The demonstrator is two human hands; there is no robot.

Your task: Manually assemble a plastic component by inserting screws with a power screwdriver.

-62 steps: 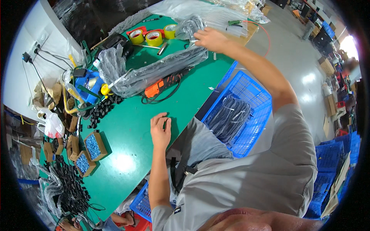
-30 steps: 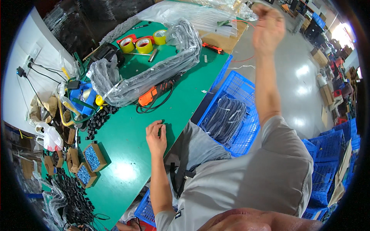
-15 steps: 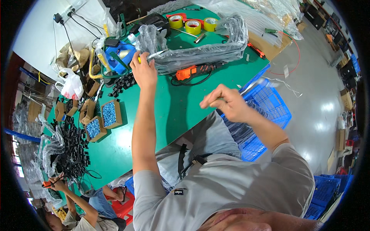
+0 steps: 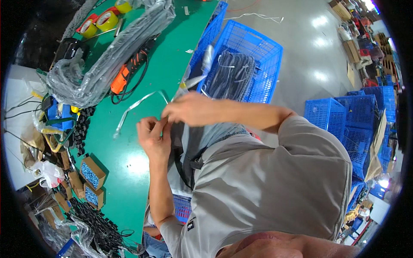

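Note:
My left hand (image 4: pixel 154 136) and my right hand (image 4: pixel 189 109) meet over the front edge of the green table (image 4: pixel 116 150). Both hands have their fingers pinched together at the crumpled end of a thin, shiny clear plastic strip (image 4: pixel 137 104). One length of it trails over the table to the left. Beyond my right hand, more shiny pale material (image 4: pixel 202 73) sticks up, blurred by motion. Across the table lies a bent frame wrapped in clear plastic film (image 4: pixel 112 58), apart from both hands. An orange and black power tool (image 4: pixel 124 75) with its cord rests against it.
Several yellow tape rolls (image 4: pixel 106 20) stand at the far left. Two boxes of small blue parts (image 4: pixel 91 175) and a heap of black clips (image 4: pixel 94 221) lie on the near left. A blue crate (image 4: pixel 269 56) holding dark bundles stands beyond the table's edge.
My left hand has come away from the wrapped frame, toward me. My right hand has moved left to meet it. The head view has turned to the right.

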